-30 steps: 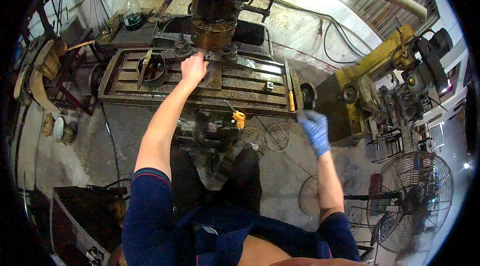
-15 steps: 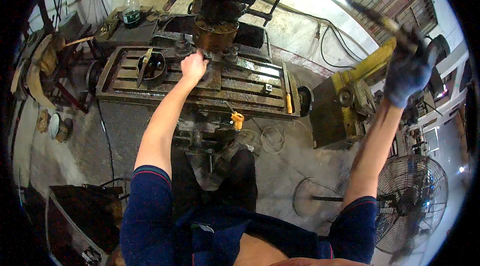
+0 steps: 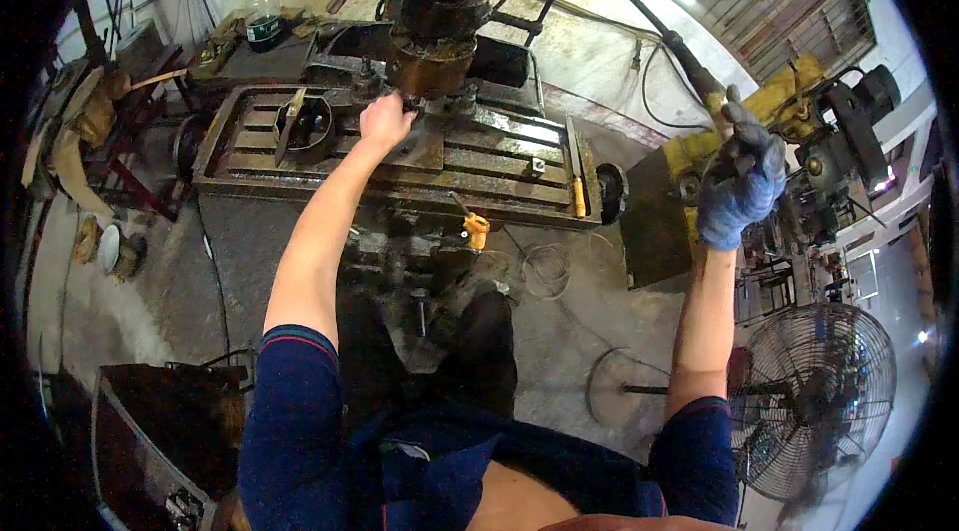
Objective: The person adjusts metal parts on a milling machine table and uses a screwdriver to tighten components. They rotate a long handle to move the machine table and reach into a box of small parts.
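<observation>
Bare and closed, my left hand (image 3: 386, 119) is under the machine's round, brownish spindle head (image 3: 432, 66), just above the slotted metal table (image 3: 479, 181). Whatever its fingers grip is hidden. My right hand (image 3: 741, 181), in a grey-blue glove, is wrapped round the lower end of a long dark lever (image 3: 687, 59) that slants down from the machine's upper right. A dark pot (image 3: 318, 131) with a flat stick across it sits on the table's left part. A small metal block (image 3: 537, 166) lies on the right part, near a yellow-handled file (image 3: 577, 193).
An orange-handled tool (image 3: 476, 231) sticks out at the table's front edge. A standing fan (image 3: 814, 396) is at my right, with a yellow-and-dark machine (image 3: 654, 206) beyond it. A plastic bottle (image 3: 263, 19) stands back left. Coiled wire (image 3: 547, 271) lies on the floor.
My right hand has swung the lever down and to the left, nearer the table. My left hand stays under the spindle head, almost unmoved.
</observation>
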The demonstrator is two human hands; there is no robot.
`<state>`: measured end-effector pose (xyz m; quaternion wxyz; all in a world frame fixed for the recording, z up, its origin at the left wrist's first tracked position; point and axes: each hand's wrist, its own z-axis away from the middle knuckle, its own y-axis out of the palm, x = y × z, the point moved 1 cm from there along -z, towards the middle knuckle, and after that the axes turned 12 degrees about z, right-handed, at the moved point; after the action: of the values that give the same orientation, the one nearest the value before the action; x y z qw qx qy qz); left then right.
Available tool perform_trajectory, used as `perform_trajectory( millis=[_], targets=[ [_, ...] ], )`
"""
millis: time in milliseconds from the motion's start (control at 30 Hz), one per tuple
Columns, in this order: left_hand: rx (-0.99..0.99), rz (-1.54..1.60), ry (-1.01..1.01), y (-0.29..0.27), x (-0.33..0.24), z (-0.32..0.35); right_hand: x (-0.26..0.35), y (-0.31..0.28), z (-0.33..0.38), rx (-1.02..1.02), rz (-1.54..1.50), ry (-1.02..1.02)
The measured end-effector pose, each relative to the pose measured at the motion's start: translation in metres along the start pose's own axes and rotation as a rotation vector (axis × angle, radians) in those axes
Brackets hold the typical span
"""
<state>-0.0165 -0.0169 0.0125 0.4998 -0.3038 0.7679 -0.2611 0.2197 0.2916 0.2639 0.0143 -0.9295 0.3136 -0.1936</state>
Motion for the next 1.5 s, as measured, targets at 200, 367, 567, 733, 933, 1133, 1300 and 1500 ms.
perform_trajectory(
  millis=[200, 367, 567, 733, 933, 1133, 1300, 1500],
  targets=[
    [0.032, 0.128, 0.083, -0.065, 0.002, 0.035, 0.002, 0.018, 0.025, -0.185, 0.034, 0.02],
    [-0.336, -0.024, 0.126, -0.137, 0.046, 0.075, 0.001, 0.013, 0.027, -0.192, -0.066, 0.043],
    [-0.134, -0.333, 0.002, -0.149, 0.08, 0.094, 0.004, 0.014, 0.023, -0.138, -0.22, 0.087],
    [0.042, -0.349, 0.126, -0.15, 0.1, 0.086, 0.004, 0.011, 0.02, -0.15, -0.22, 0.13],
    [-0.09, 0.628, -0.211, -0.133, 0.062, 0.087, 0.007, 0.02, 0.027, -0.285, -0.262, 0.105],
    [-0.159, 0.396, -0.042, -0.054, 0.027, 0.049, 0.007, 0.018, 0.024, -0.231, -0.164, 0.121],
    [-0.186, 0.375, -0.117, -0.024, 0.013, 0.035, 0.01, 0.021, 0.026, -0.304, -0.106, 0.21],
    [-0.126, 0.352, -0.076, -0.02, 0.012, 0.037, 0.006, 0.023, 0.033, -0.299, -0.207, 0.137]
  ],
)
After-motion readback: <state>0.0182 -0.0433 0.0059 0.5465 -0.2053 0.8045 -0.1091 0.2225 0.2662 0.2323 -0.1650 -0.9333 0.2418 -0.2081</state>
